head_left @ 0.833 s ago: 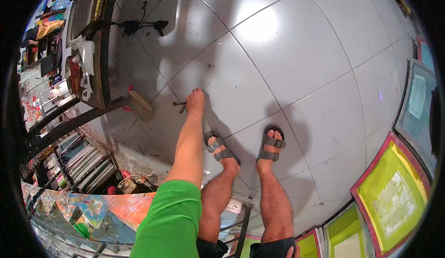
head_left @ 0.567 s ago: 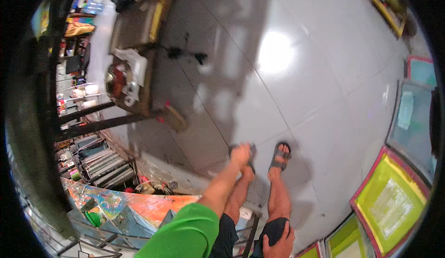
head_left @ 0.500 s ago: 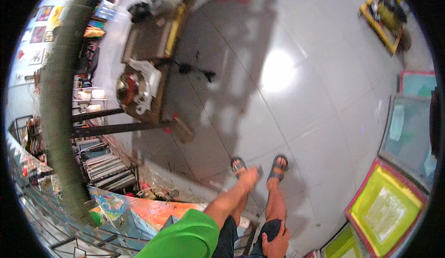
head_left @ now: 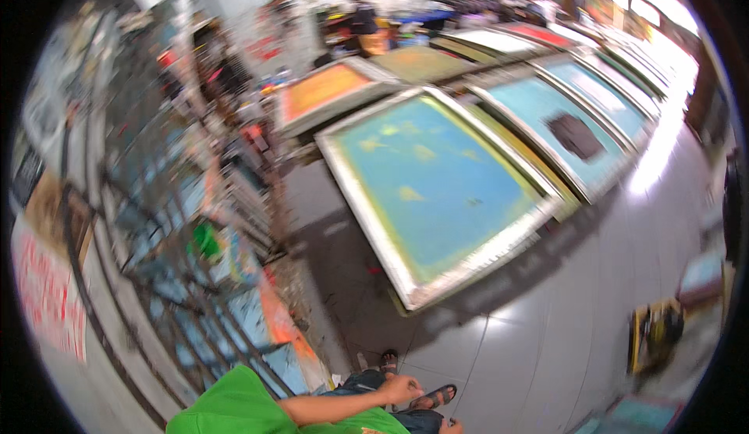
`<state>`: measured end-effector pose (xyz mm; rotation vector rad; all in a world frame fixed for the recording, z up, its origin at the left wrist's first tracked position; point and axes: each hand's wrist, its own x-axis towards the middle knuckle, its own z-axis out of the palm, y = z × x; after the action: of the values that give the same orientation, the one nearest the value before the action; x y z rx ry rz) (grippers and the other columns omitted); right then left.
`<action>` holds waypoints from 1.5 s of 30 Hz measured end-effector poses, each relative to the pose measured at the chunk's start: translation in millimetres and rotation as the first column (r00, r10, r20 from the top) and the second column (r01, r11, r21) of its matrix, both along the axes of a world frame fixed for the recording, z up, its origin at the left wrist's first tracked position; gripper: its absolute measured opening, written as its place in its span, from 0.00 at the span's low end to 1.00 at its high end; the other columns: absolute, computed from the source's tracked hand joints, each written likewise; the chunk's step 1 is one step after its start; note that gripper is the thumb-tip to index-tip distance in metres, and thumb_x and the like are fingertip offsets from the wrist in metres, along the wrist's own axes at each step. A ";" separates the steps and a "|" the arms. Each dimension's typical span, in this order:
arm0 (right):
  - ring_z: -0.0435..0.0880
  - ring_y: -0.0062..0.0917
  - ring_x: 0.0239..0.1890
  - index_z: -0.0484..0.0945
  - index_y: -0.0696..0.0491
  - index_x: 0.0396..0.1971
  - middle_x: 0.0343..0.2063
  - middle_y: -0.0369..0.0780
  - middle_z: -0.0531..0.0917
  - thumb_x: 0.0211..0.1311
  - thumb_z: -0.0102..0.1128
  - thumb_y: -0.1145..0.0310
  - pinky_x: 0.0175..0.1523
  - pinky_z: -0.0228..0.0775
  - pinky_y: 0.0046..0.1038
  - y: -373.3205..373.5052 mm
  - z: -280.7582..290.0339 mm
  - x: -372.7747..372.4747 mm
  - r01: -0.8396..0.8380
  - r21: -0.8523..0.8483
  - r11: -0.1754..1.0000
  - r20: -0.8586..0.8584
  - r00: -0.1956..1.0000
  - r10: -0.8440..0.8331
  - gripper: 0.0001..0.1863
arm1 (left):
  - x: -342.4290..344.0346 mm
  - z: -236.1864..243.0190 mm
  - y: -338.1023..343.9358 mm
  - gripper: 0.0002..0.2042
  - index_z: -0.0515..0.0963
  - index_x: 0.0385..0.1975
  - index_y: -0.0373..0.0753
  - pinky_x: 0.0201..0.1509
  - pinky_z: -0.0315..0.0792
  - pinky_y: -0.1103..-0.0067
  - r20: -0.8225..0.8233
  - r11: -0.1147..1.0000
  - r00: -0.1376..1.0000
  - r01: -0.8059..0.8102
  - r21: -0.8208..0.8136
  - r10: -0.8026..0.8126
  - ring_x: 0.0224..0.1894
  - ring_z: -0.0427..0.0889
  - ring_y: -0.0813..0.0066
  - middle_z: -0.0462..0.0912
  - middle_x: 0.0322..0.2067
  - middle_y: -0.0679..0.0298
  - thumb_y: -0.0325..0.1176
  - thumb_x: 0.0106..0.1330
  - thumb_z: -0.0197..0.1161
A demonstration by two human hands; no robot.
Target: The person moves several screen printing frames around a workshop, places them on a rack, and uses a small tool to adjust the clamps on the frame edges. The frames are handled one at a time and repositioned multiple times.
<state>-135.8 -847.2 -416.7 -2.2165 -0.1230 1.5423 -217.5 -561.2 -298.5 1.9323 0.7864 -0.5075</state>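
Observation:
My left hand (head_left: 400, 389) is low in the picture, out in front of my body above my legs and sandalled feet, with its fingers curled and blurred; whatever is in it is too unclear to name. At the bottom edge, my right hand (head_left: 449, 426) shows only in part beside my dark shorts, its fingers smeared. Above both hands, a large blue screen-printing frame (head_left: 437, 184) with a pale rim lies on a rack over the tiled floor (head_left: 530, 340).
More frames, one orange (head_left: 328, 89) and one teal (head_left: 569, 98), stretch back along the rack. A black metal railing (head_left: 78, 262) and paint-splashed panels (head_left: 281, 317) line my left. A yellow-edged object (head_left: 647, 336) stands at right. Cluttered shelves (head_left: 234, 59) fill the back.
The view has swung up from the floor and my feet to the rack of frames. My left hand has risen from near the floor to in front of my body.

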 end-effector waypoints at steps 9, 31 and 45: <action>0.70 0.58 0.69 0.65 0.51 0.74 0.72 0.54 0.67 0.67 0.67 0.42 0.70 0.68 0.48 210.1 61.8 6.7 -0.420 0.189 0.888 0.136 0.907 0.399 0.44 | -186.2 70.6 263.6 0.10 0.89 0.45 0.45 0.22 0.57 0.83 0.063 -0.036 -0.082 -0.847 -0.531 0.995 0.19 0.62 0.86 0.92 0.41 0.72 0.40 0.69 0.73; 0.79 0.52 0.60 0.76 0.53 0.63 0.59 0.53 0.77 0.63 0.71 0.44 0.63 0.74 0.47 697.5 103.9 -7.4 -0.623 0.262 0.737 0.280 0.780 0.560 0.36 | -330.2 239.0 789.7 0.23 0.89 0.45 0.41 0.28 0.60 0.78 0.472 -0.042 -0.300 -0.875 -0.482 0.829 0.32 0.76 0.83 0.90 0.43 0.69 0.52 0.60 0.79; 0.84 0.48 0.54 0.82 0.54 0.55 0.51 0.53 0.84 0.61 0.74 0.45 0.58 0.77 0.47 829.4 111.9 19.6 -0.549 0.244 0.799 0.269 0.830 0.488 0.32 | -463.9 437.1 1195.6 0.09 0.83 0.42 0.43 0.15 0.47 0.74 0.551 -0.112 -0.311 -0.925 -0.363 0.775 0.13 0.50 0.81 0.92 0.42 0.69 0.39 0.69 0.67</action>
<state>-116.2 -17.7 -304.8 -2.1618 -1.0510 1.4198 -681.4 634.4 138.6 0.8457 1.5664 1.3187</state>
